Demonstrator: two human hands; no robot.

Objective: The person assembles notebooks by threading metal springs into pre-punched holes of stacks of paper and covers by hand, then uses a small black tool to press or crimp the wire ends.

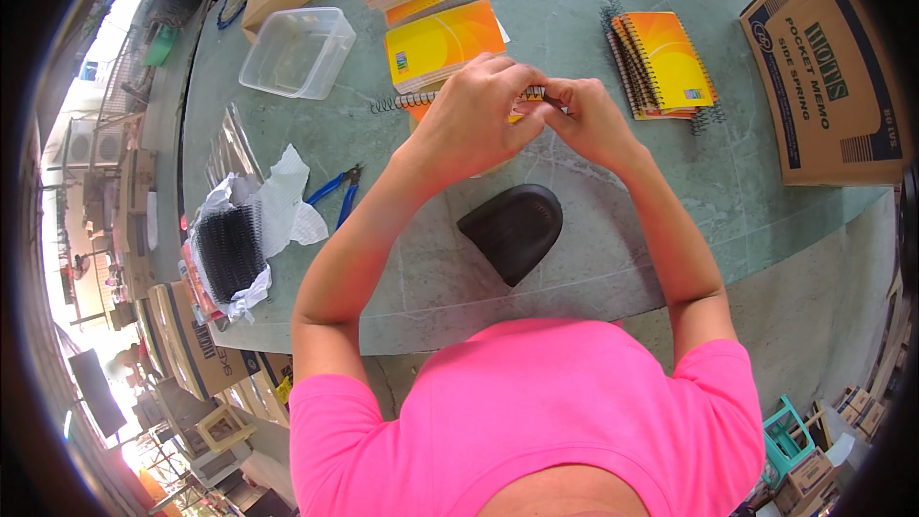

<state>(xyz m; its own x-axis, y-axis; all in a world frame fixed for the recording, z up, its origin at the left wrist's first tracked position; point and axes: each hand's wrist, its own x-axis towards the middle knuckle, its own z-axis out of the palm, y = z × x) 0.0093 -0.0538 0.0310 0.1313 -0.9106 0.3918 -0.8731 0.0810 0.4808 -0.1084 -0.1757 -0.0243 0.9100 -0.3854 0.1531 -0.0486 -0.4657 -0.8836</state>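
Both hands meet over the green worktop (613, 230), the left hand (474, 115) and right hand (589, 120) pinched together on a small orange notebook (526, 96) whose black spiral wire (402, 101) sticks out to the left of them. Just below the hands lies a black curved pad (515, 230). Beyond them sit loose orange notebooks (440, 38); to the right a stack of bound notebooks (665, 62) and a cardboard box (828, 77). Left of the hands are blue pliers (337, 193), a bundle of black spiral coils (230, 249) in white wrapping, and a clear plastic tub (299, 52), its contents unclear.
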